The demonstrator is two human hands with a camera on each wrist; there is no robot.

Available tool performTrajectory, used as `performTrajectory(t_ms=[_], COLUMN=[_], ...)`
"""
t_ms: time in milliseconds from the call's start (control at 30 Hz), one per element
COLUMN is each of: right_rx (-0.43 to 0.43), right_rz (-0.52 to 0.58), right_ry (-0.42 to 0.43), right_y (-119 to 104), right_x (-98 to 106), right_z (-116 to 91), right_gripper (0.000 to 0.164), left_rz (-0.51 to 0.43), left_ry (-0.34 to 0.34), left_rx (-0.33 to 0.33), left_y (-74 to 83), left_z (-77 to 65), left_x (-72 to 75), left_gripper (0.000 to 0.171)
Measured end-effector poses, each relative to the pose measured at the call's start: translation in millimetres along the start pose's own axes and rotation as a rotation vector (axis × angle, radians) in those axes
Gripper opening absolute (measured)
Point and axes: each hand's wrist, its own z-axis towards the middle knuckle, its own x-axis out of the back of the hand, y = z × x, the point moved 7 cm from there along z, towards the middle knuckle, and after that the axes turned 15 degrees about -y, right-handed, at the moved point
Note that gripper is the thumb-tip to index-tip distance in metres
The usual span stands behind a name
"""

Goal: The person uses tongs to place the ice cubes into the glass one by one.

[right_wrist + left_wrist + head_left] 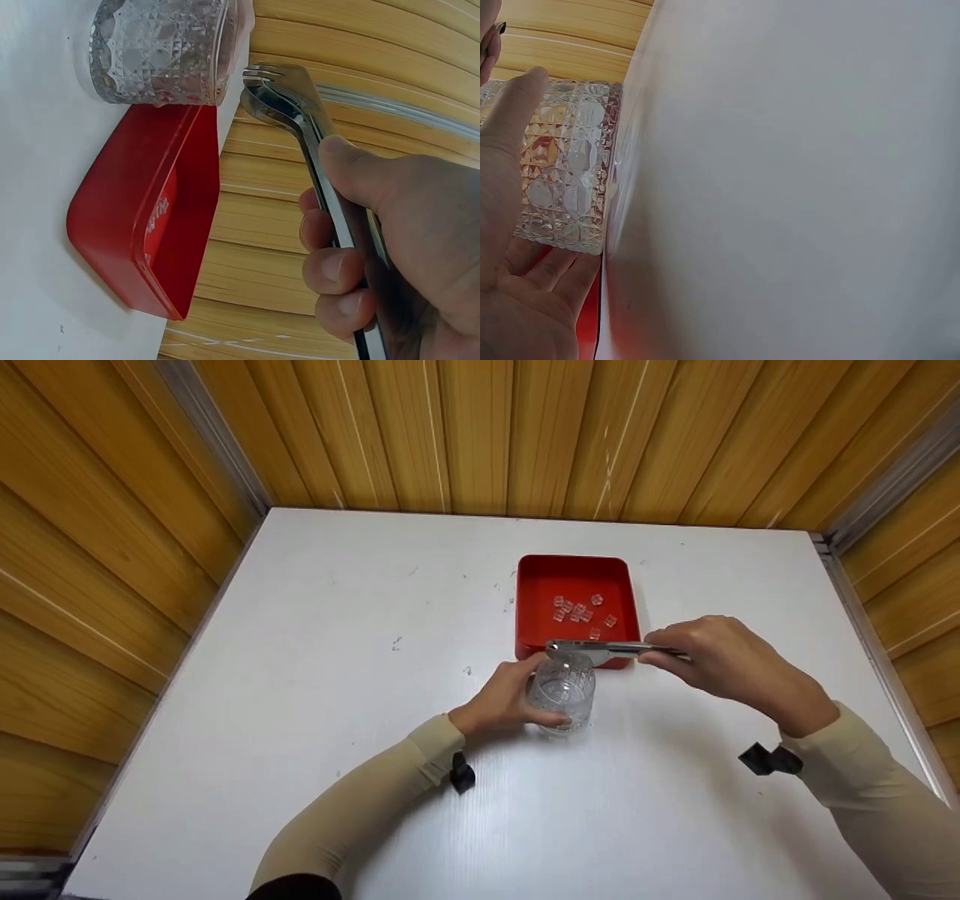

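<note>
My left hand (499, 701) holds a clear cut-glass tumbler (564, 701) on the white table, thumb on the near side and fingers around the far side. In the left wrist view the faceted glass (566, 169) stands between the thumb and the fingers. Metal tongs (330, 180) are gripped in my right hand (720, 664). Their tips are close together, right over the tumbler's mouth; I cannot tell whether a cube is between them. Just beyond the tumbler sits a red square tray (536, 581), with several small clear cubes (577, 612) lying in it.
The white tabletop (360, 660) extends around the tray and tumbler. Wood-panelled walls (472, 435) enclose its back and sides, with grey metal strips at the corners.
</note>
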Motion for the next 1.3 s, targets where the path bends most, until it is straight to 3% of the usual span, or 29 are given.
performTrajectory(t_ms=[367, 800, 1300], right_rx=[0.047, 0.025, 0.028], right_rz=[-0.015, -0.006, -0.002], right_ry=[0.016, -0.009, 0.035], right_y=[-6, -5, -3], right_x=[-5, -10, -13], right_z=[-3, -2, -5], right_gripper=[0.014, 0.019, 0.017], left_rz=[-0.008, -0.041, 0.007], left_ry=[0.005, -0.009, 0.001], left_rx=[0.02, 0.01, 0.011], left_y=[0.0, -0.7, 0.0], left_z=[-0.2, -0.6, -0.1], left_x=[-0.2, -1.1, -0.6], left_gripper=[0.085, 0.085, 0.086])
